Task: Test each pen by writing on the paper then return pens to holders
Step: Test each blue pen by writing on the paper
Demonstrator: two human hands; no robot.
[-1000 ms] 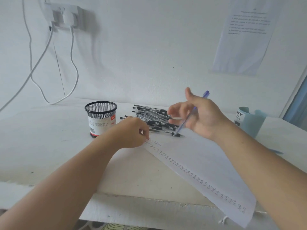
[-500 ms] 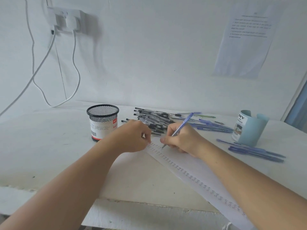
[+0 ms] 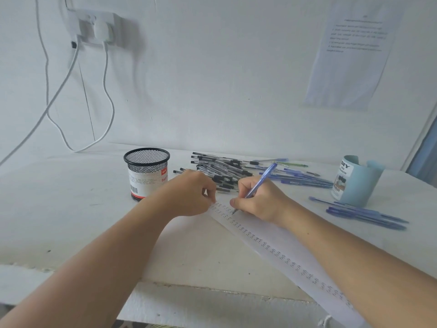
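1. My right hand (image 3: 257, 202) sits just right of the frame's centre, fingers and thumb curled tight around a blue pen (image 3: 263, 179). Its tip touches the paper (image 3: 276, 237), and its cap end tilts up and to the right.
2. My left hand (image 3: 189, 194) is just left of centre, fingers curled under and fingertips down on the top end of the paper. Whether they pinch the edge or only press on it, I cannot tell.
3. The paper is a long white strip running from the centre down to the lower right corner, with rows of small written marks along it.
4. Behind my hands, a pile of black pens (image 3: 220, 169) lies loose on the table (image 3: 71, 209).
5. More blue pens (image 3: 302, 179) lie to the right of that pile, and another few blue ones (image 3: 364, 214) lie at the right edge.
6. Two holders stand on the table – a black mesh cup (image 3: 146, 174) left of centre and a light blue holder (image 3: 354, 183) at the right, well apart from each other.
7. On the wall, a socket (image 3: 94, 27) with white cables (image 3: 106, 91) is at the upper left, and a printed sheet (image 3: 354, 50) is at the upper right.
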